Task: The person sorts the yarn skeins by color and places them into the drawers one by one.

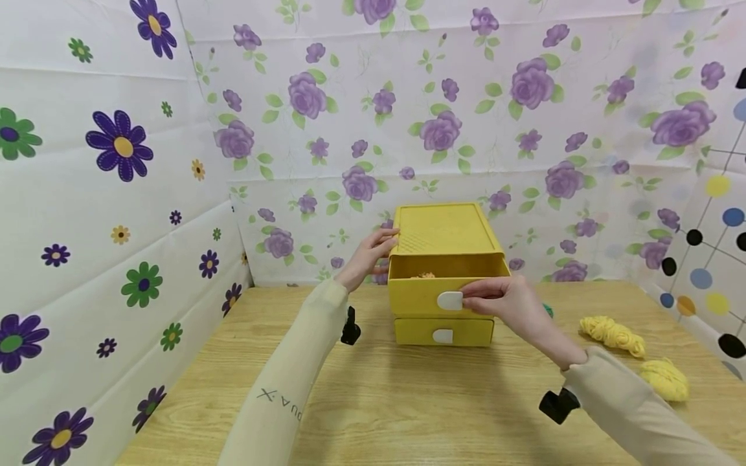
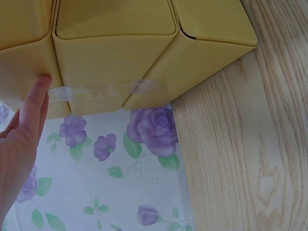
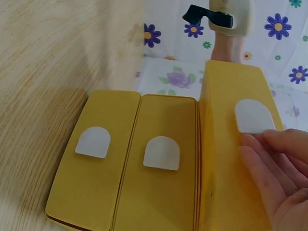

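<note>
A yellow drawer cabinet with three stacked drawers stands on the table. Its top drawer is pulled partway out, and something orange and crinkly shows inside. My right hand pinches the white handle of that drawer between thumb and fingers; the right wrist view shows them at the edge of this handle. The two lower drawers are closed, each with its own white tab. My left hand rests against the cabinet's left side, fingers extended, one fingertip on the wall near clear tape.
To the right on the wooden table lie a twisted yellow yarn skein and a yellow yarn ball. A bit of green peeks out behind my right hand. Flower-patterned sheets hang behind and left.
</note>
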